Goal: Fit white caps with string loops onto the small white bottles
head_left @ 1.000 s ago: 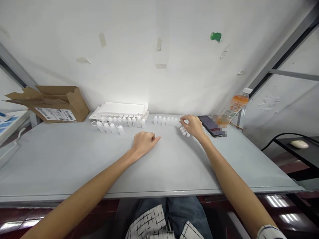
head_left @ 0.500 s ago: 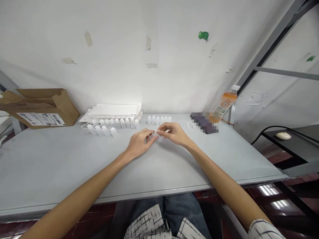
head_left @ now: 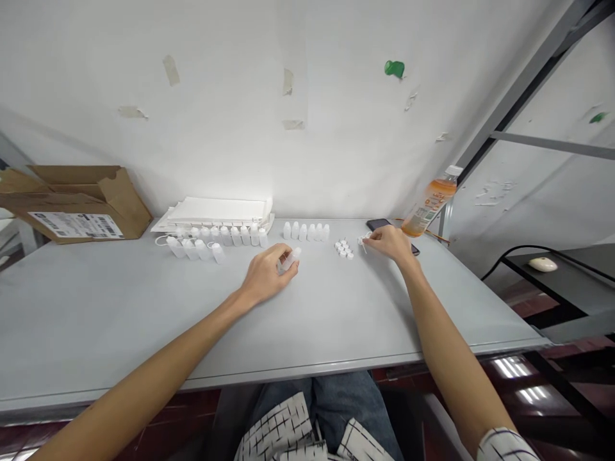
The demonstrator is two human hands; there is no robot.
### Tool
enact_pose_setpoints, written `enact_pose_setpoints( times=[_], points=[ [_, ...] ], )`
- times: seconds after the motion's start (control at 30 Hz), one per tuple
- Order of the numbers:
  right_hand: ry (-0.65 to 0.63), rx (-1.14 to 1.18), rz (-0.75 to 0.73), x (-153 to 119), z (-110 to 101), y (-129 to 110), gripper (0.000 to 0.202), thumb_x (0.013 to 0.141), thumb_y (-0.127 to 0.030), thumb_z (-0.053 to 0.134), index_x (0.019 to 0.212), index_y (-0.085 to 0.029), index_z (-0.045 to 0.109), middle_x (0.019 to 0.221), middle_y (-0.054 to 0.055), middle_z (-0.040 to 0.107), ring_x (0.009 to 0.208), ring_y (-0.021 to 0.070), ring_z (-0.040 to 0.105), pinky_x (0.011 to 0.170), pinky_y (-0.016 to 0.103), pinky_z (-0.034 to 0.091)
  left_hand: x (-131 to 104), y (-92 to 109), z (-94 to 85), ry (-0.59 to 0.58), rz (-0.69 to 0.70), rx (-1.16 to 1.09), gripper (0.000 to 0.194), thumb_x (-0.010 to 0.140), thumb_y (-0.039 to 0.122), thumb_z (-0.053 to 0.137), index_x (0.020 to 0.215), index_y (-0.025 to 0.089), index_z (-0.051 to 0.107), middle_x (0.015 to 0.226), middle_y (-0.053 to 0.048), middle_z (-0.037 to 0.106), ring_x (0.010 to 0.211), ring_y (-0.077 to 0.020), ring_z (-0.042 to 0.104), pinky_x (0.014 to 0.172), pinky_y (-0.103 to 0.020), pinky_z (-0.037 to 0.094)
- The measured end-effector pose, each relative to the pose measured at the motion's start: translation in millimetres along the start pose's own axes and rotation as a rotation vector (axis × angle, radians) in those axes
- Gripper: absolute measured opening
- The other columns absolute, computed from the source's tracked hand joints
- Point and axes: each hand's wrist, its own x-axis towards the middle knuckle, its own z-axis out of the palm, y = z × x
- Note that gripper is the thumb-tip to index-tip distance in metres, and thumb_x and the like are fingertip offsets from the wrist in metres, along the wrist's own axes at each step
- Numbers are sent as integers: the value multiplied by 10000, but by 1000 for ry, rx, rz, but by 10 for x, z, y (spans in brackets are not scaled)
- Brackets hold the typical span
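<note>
Head view, the only view here: the left hand (head_left: 264, 276) rests on the grey desk (head_left: 120, 307), its grip curled snugly around a small translucent dropper bottle (head_left: 289, 259). The bottle lies tilted in the fingers, its top poking out past the fingertips, toward the back of the desk.

Over on the other side, the right hand (head_left: 390, 242) is stretched far out, its grip pinched narrow at a scatter of small white nozzle tips (head_left: 363, 240) just beside the thumb; whether a piece sits between the fingertips is too small to tell. Between the two hands lies a tight cluster of white caps (head_left: 343, 249), near the right hand and well apart from the held bottle.

Behind, a short row of capped bottles (head_left: 306, 231) stands upright, and to its left a longer group of open bottles (head_left: 216, 240) lines up before a stack of white trays (head_left: 218, 212). A dark phone (head_left: 379, 223) peeks out behind the right hand, an orange drink bottle (head_left: 429, 202) leans beside it, and a cardboard box (head_left: 77, 200) sits far left.
</note>
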Motion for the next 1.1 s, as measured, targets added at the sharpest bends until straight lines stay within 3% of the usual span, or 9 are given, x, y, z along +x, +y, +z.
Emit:
enact_pose_setpoints(
  times=[0.23, 0.4, 0.57, 0.87, 0.97, 1.1],
  points=[
    [-24, 21, -26, 13, 103, -46, 151, 713, -273, 638, 778, -234, 768, 816, 63, 743, 810, 240, 673, 643, 294, 449, 5, -5, 1, -23, 6, 8, 203, 842, 383, 524, 912, 209, 602, 784, 2, 650, 592, -122, 533, 613, -249, 445],
    [8, 209, -30, 20, 16, -6, 140, 708, -296, 633, 726, -205, 737, 709, 38, 729, 719, 203, 679, 627, 274, 449, -8, 12, -3, -45, 26, 8, 175, 847, 361, 520, 887, 214, 604, 769, 9, 652, 626, -130, 566, 612, -243, 437],
    [-67, 435, -22, 7, -10, 1, 113, 709, -248, 642, 694, -150, 696, 679, 48, 730, 525, 131, 632, 579, 240, 459, -5, 9, 0, -56, 15, 22, 190, 847, 378, 520, 898, 218, 608, 796, 5, 674, 628, -134, 586, 624, -248, 443],
    [53, 698, 75, 80, 17, 163, 236, 615, -332, 755, 638, -101, 707, 561, 78, 650, 436, 103, 502, 374, 206, 343, -6, -7, 13, -57, 52, 8, 186, 841, 357, 530, 904, 208, 620, 785, 5, 677, 619, -129, 578, 601, -238, 431],
    [56, 776, 76, 59, -32, 112, 236, 635, -333, 752, 660, -105, 698, 615, 79, 650, 459, 87, 483, 366, 193, 322, -9, -11, 15, -53, 68, -4, 211, 849, 355, 523, 932, 196, 632, 781, -2, 675, 602, -126, 569, 594, -237, 432],
    [-70, 988, 22, -71, -149, -115, 208, 609, -279, 762, 708, -108, 697, 607, 50, 601, 487, 89, 469, 389, 209, 325, -7, -28, 29, -42, 58, 2, 273, 845, 352, 532, 1029, 184, 644, 801, -12, 674, 578, -120, 556, 614, -249, 449]
  ],
)
